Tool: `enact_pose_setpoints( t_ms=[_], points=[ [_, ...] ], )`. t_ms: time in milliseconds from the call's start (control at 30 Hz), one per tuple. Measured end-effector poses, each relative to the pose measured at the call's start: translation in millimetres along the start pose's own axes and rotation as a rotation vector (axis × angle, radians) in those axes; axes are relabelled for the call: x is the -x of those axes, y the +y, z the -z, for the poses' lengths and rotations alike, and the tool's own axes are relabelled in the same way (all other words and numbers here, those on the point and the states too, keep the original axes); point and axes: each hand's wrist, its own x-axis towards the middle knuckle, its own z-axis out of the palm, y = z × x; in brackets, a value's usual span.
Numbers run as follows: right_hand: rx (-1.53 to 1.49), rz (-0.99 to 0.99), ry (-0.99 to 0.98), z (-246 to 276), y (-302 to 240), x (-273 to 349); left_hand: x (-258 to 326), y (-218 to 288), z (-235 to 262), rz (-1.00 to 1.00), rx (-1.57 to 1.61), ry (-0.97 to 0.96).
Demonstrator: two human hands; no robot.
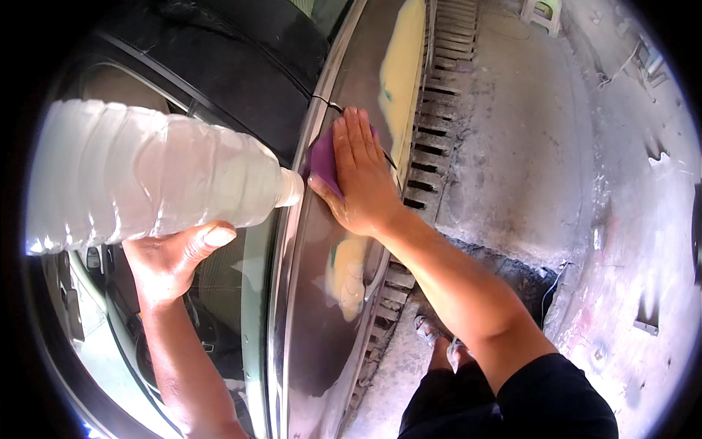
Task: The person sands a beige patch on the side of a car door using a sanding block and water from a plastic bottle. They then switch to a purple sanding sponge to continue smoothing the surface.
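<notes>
A large clear plastic bottle (161, 172) lies sideways in my left hand (167, 263), its open-looking neck pointing right at the car's window edge. My thumb shows along its underside; the bottle hides the other fingers. On the brown car door (311, 271), my right hand (358, 175) presses a folded purple sandpaper sheet (324, 164) flat under its palm and close-held fingers. One pale yellow filler patch (404, 80) runs along the panel beyond that hand. A smaller filler patch (347, 274) sits nearer to me. The panel looks wet in places.
Side windows (219, 307) and a dark roof (234, 66) fill the left. Along the car's right runs a slotted drain grate (436, 132) in rough concrete floor (519, 146). A pale plastic stool (542, 13) stands far off. My sandalled feet (431, 333) are below, near a thin cable (552, 289).
</notes>
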Motion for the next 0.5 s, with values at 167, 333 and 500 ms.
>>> enact_pose_setpoints(
  t_ms=[167,333,500],
  points=[
    [-0.022,0.065,-0.483,-18,-58,93,3,3,9,0.179,-0.114,-0.054],
    [-0.168,0.236,-0.590,-5,-88,179,0,4,5,0.219,0.017,-0.052],
    [-0.478,-0.323,-0.164,50,-63,119,-4,10,-2,0.059,0.167,-0.029]
  ],
)
